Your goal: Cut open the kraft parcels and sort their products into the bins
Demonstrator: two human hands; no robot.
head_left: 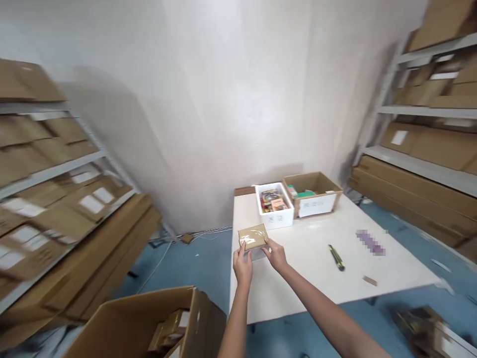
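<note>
A small brown cardboard box [253,236] with shiny clear tape over its top is held above the left part of the white table [276,288]. My left hand [243,263] grips its near left side, thumb and fingers closed on it. On the right side, my right hand [276,254] pinches the box's near corner. Behind the box stands a white foam box [278,219] filled with small mixed items. A yellow and black utility knife [337,257] lies on the table to the right of my hands.
An open carton [316,205] with green items stands at the table's back. A small brown scrap [370,281] lies near the front edge. At lower left is a large open carton [149,303] holding smaller boxes. Shelves [428,112] of cartons line both sides.
</note>
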